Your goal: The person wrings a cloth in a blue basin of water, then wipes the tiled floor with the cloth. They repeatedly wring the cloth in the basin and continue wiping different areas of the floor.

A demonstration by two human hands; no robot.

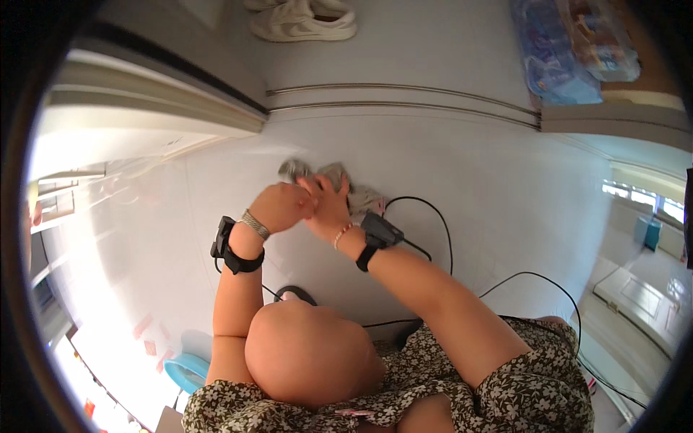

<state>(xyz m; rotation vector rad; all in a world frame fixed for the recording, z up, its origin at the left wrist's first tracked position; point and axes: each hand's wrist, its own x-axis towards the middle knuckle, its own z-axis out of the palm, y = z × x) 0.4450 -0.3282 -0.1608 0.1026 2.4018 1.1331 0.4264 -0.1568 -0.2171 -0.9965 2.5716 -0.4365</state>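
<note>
A crumpled grey cloth (365,201) lies on the pale, glossy floor in front of me. Spread over its near side are the fingers of my right hand (329,211); whether they grip the fabric underneath is hidden. My left hand (281,207) is bent into a loose fist right beside the right one, and the two touch or overlap at the fingers. What the left fingers close on, if anything, does not show. Each wrist carries a black strapped device. The left also wears a metal watch band (254,224), the right a beaded bracelet (342,236).
Two metal door tracks (400,97) cross the floor beyond the cloth. White sneakers (303,20) stand past them. Plastic-wrapped packs (563,54) sit at upper right. A black cable (449,233) loops by my right arm. A blue basin (187,373) is at lower left.
</note>
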